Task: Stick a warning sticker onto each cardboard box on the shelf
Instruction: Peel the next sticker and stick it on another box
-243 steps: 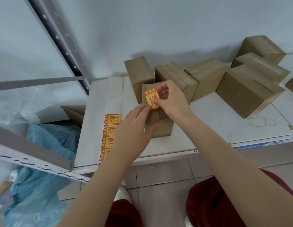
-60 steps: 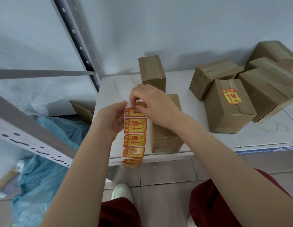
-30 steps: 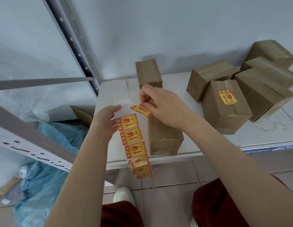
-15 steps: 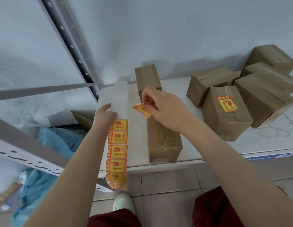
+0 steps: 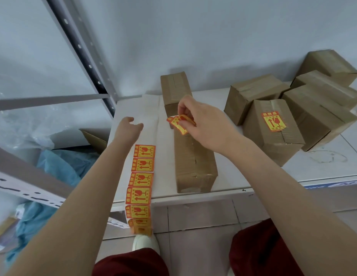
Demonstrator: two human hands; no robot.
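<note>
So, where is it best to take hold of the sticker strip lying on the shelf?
I would take the sticker strip by its end hanging past the shelf front edge, coming from below and in front: there fingers can get under it, whereas the rest lies flat.

Wearer seen from above. Both forearms run bare from the near edge of the view to the left hand (image 5: 128, 128) and right hand (image 5: 203, 124). The legs, at near centre and near right, are covered in dark red cloth (image 5: 259, 251), and one white shoe (image 5: 143, 243) with a rounded toe shows between the arms.
</note>
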